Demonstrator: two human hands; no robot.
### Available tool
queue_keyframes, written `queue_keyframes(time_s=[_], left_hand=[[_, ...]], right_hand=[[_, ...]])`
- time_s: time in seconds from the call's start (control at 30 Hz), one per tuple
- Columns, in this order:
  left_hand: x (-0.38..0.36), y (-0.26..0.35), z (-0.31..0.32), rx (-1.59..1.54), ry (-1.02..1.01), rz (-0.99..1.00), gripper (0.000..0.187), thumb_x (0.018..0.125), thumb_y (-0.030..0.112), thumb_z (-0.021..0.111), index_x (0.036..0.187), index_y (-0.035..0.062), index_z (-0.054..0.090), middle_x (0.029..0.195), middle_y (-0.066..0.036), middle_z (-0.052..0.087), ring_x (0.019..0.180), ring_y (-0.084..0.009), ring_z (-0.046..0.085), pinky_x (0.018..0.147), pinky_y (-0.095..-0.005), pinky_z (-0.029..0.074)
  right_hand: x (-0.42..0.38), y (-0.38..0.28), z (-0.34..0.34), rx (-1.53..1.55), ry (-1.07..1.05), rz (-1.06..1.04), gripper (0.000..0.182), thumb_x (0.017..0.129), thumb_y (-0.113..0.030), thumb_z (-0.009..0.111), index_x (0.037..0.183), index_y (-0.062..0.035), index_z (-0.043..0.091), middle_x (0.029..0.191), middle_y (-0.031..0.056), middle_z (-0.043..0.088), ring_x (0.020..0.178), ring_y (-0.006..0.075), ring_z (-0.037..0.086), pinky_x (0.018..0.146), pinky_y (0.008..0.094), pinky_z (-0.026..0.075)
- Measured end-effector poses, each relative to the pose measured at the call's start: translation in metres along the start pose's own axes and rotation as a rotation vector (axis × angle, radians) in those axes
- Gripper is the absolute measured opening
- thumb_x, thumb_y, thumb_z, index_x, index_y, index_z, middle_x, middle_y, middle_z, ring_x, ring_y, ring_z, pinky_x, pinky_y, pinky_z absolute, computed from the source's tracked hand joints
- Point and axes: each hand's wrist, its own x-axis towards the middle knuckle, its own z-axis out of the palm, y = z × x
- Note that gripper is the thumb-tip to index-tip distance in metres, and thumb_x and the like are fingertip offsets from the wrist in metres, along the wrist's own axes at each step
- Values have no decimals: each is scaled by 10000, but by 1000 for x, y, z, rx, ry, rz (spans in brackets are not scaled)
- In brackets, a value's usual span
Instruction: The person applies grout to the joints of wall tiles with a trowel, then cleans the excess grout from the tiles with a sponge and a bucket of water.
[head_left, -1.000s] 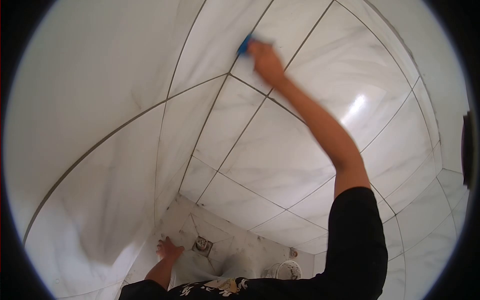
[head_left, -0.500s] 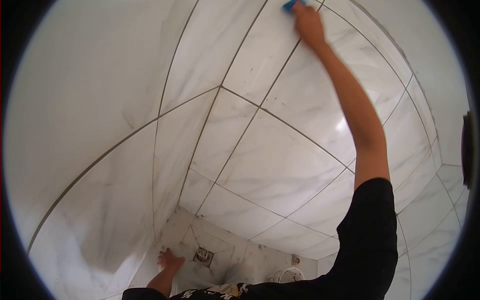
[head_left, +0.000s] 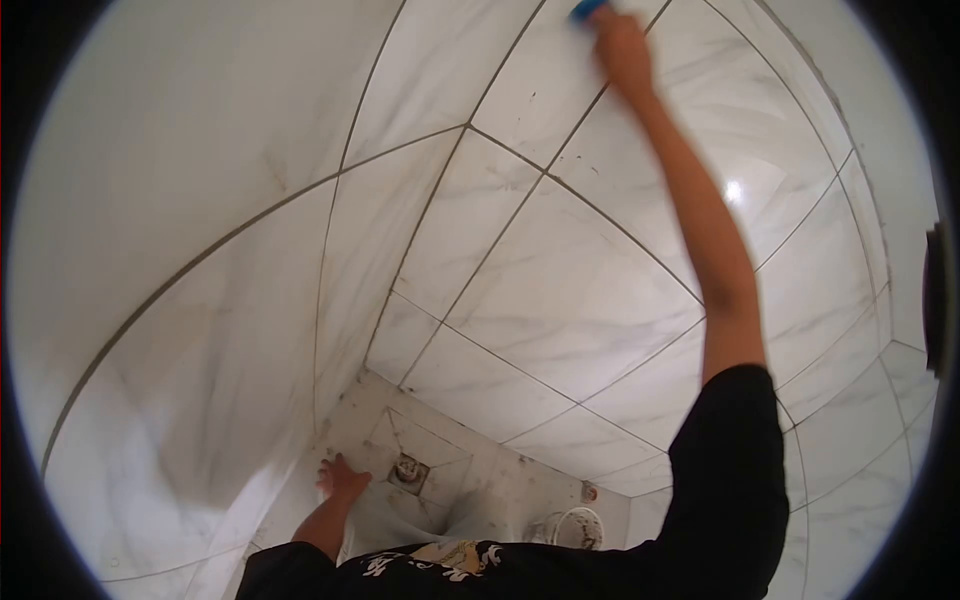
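My right hand (head_left: 624,55) is raised at the top of the view, its fingers closed round a small blue object (head_left: 588,10) held against or close to the marbled wall tiles (head_left: 590,270). The object is partly cut off by the frame's top edge and blurred. Low on the left, my left hand (head_left: 343,478) has its fingers spread, with nothing visible in it. It is beside the lower part of the left wall; whether it touches the wall is unclear.
A square floor drain (head_left: 408,472) lies right of my left hand. A white bucket (head_left: 578,528) stands at the bottom, partly hidden by my body, near a small reddish pipe opening (head_left: 590,491). Dark grout lines cross the walls. A dark object (head_left: 936,300) shows at the right edge.
The view has shifted, so the tile lines and floor sit higher in the frame. My right hand has moved along the wall with the blue object. My left hand stays spread.
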Motion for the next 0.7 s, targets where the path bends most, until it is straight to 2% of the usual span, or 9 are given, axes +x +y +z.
queue_keyframes(time_s=[0.07, 0.17, 0.27, 0.33, 0.4, 0.47, 0.5, 0.57, 0.7], left_hand=[[-1, 1, 7, -20, 7, 22, 999, 628, 492, 782, 1488, 181, 381, 1499, -201, 333, 1362, -407, 391, 1028, -569, 391], [-5, -7, -2, -25, 19, 34, 986, 633, 490, 782, 1480, 178, 388, 1486, -195, 342, 1358, -405, 393, 1027, -569, 392], [-6, -9, -6, -41, 7, 35, 968, 635, 485, 783, 1468, 175, 400, 1472, -191, 357, 1353, -404, 399, 1028, -569, 394], [-5, -9, -5, -39, 13, 57, 960, 635, 482, 783, 1463, 174, 406, 1468, -190, 363, 1351, -404, 404, 1028, -569, 396], [-3, -6, -9, -41, -34, 38, 993, 640, 484, 768, 1494, 175, 365, 1526, -209, 315, 1375, -412, 392, 1062, -585, 372], [-6, -1, -13, -29, -48, 31, 991, 643, 480, 766, 1495, 172, 365, 1523, -213, 318, 1373, -411, 396, 1061, -583, 374], [-7, 1, -13, -22, -66, 15, 988, 646, 475, 764, 1496, 170, 364, 1519, -216, 321, 1370, -410, 399, 1059, -582, 376], [-6, -3, -5, -45, -14, 48, 980, 649, 470, 763, 1493, 166, 369, 1510, -217, 329, 1367, -410, 401, 1056, -579, 380], [-10, -14, -2, -87, 24, 61, 931, 655, 454, 768, 1460, 160, 407, 1448, -203, 382, 1326, -410, 424, 1035, -568, 387]], right_hand=[[-109, -78, 40, 68, -97, -243, 250, 807, -16, 568, 1030, -71, 668, 1134, 146, 676, 1026, 286, 627, 953, 414, 484], [-180, -161, -3, 424, -525, -351, 198, 776, 16, 594, 933, -55, 692, 1073, 136, 694, 1012, 281, 627, 957, 409, 487], [-102, -117, -33, 323, -341, -300, 363, 777, 29, 633, 1131, -52, 640, 1045, 132, 665, 1010, 319, 610, 932, 417, 490], [-27, -55, -57, 259, 69, -214, 397, 837, -47, 640, 1233, -43, 603, 1077, 146, 668, 1031, 358, 606, 911, 439, 490], [7, -14, -63, 85, 17, -130, 399, 825, -52, 653, 1220, -27, 599, 1043, 169, 672, 1008, 360, 619, 873, 440, 507], [11, 0, -53, -110, -182, -47, 177, 801, -28, 578, 971, -5, 620, 852, 211, 658, 797, 379, 635, 684, 490, 519], [-16, -14, -26, -56, -199, -108, 288, 813, -13, 599, 1098, 11, 631, 986, 205, 665, 991, 362, 629, 824, 461, 514], [-106, -84, 13, 85, -102, -301, 251, 816, -1, 562, 1051, 7, 649, 1042, 175, 673, 999, 333, 627, 927, 424, 506], [-132, -148, -16, 295, -563, -417, 196, 762, -16, 631, 954, -1, 671, 936, 150, 683, 980, 329, 615, 868, 414, 499]])
